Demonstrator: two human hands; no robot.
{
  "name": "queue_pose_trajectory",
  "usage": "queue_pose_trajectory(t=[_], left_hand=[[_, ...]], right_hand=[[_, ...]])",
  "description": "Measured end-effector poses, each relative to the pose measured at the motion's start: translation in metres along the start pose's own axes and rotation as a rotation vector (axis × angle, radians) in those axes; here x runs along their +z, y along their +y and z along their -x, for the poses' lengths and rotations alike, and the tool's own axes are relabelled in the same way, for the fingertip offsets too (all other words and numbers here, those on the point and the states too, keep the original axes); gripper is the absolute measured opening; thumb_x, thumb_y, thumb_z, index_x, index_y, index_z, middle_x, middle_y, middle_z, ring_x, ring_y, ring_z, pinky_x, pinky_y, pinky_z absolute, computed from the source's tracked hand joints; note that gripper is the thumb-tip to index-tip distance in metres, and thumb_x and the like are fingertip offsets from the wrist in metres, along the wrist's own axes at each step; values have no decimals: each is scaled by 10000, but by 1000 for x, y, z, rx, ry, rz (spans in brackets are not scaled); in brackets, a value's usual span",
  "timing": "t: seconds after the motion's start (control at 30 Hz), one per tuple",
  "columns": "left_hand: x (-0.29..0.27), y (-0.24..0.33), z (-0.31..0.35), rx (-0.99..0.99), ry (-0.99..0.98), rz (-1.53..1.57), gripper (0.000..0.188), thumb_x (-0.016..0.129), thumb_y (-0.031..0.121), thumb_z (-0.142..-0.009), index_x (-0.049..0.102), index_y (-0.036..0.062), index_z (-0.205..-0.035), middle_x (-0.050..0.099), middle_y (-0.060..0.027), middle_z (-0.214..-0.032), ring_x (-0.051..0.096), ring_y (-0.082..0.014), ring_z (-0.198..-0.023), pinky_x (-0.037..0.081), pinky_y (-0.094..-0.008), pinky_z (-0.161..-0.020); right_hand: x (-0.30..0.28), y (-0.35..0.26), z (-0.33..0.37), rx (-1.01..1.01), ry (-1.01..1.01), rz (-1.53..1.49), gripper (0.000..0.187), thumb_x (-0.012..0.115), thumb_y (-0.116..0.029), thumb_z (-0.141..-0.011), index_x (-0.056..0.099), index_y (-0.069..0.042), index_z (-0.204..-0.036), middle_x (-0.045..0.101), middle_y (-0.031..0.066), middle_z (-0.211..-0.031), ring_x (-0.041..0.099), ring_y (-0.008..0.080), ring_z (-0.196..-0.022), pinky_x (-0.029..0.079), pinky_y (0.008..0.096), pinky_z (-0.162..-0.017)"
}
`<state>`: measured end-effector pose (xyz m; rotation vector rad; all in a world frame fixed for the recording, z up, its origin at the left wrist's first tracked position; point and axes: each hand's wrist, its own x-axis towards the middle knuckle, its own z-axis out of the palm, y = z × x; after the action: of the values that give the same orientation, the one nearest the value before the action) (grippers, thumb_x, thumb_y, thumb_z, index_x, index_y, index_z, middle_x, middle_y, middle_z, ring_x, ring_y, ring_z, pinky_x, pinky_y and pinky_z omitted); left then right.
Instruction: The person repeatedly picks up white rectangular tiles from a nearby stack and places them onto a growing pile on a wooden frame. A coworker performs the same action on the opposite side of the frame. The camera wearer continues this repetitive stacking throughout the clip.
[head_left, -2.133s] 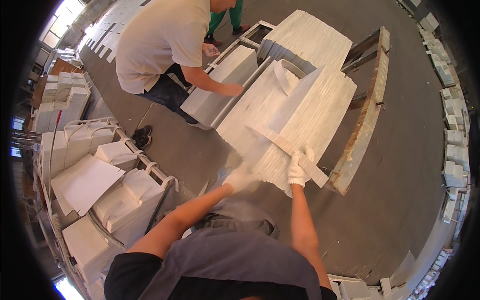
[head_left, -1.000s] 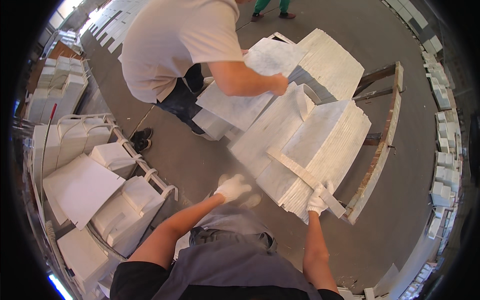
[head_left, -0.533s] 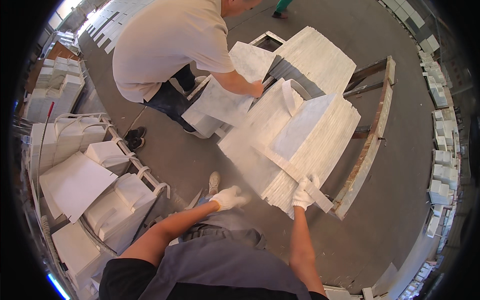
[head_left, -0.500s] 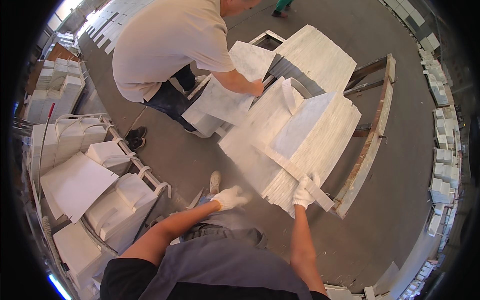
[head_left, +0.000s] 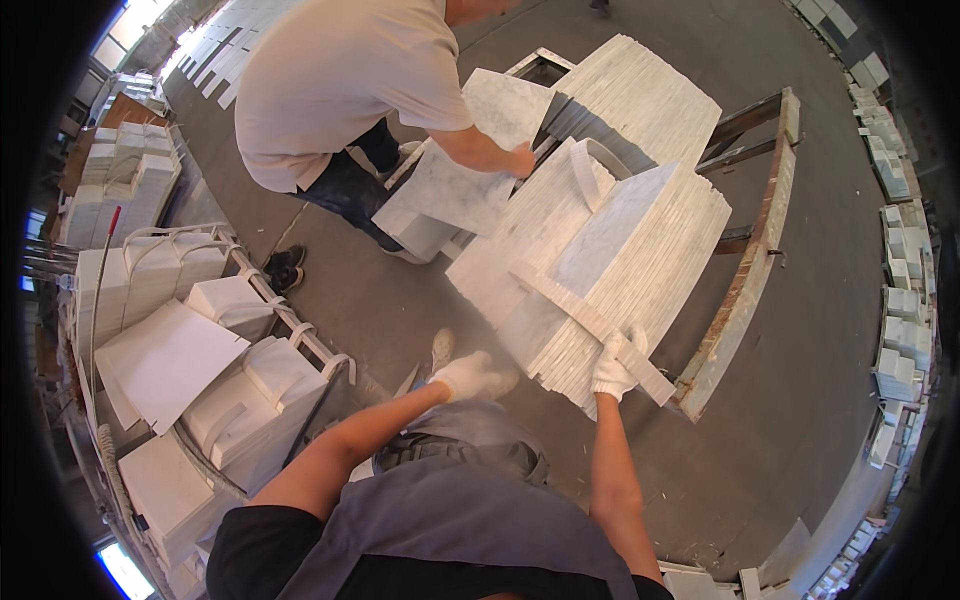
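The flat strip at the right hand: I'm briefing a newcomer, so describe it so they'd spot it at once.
Find the large stack of pale slabs ahead, left of the long rusty metal beam. Across the stack's near end lies the flat strip, held by the gloved right hand. Unlike the curled strip farther up the stack, it runs nearly straight.

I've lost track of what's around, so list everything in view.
Rack: one, rusty brown, ahead
Slab stacks: several, whitish, on the rack
Straps: two, whitish, on the slab stacks
Co-worker: one, beige shirt, upper left
Loose slab: at least one, pale grey, upper middle
Strapped blocks: several, white, left
Stick: one, red-tipped, far left
Small blocks: many, white, right rim
Apron: one, grey, bottom middle
Left hand: one, white-gloved, near the waist
Right hand: one, white-gloved, holding the nearer strap
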<state>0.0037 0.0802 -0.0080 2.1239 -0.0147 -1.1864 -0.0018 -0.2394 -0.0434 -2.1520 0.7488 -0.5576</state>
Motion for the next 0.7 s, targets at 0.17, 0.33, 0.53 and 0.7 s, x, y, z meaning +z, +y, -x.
queue_pose_trajectory(t=[0.17,0.33,0.53,0.7], left_hand=[[-2,5,6,45,-42,-43,784,721,520,-972,568,-18,-1523,716,-289,-1394,681,-418,-1319,514,-449,-1128],[3,-5,0,7,-21,-70,785,724,526,-976,567,-14,-1524,723,-282,-1384,687,-412,-1313,520,-451,-1121],[-2,-11,-2,15,-26,-97,788,724,531,-978,560,-1,-1535,721,-277,-1391,685,-409,-1317,518,-449,-1124],[-5,-11,-1,7,-36,-105,790,716,536,-979,556,7,-1543,716,-277,-1399,675,-407,-1333,509,-452,-1138]], right_hand=[[0,-1,2,-6,21,-43,564,744,-285,-1007,636,49,-1450,647,218,-1476,625,357,-1367,477,471,-1193],[1,4,1,-28,20,4,578,727,-300,-998,643,35,-1461,655,214,-1478,615,362,-1390,469,462,-1205],[2,10,3,-54,26,37,572,746,-304,-1000,648,42,-1445,651,210,-1481,621,354,-1383,479,469,-1202],[2,9,2,-57,26,51,565,751,-303,-989,656,33,-1433,661,219,-1470,632,367,-1367,488,474,-1187]])
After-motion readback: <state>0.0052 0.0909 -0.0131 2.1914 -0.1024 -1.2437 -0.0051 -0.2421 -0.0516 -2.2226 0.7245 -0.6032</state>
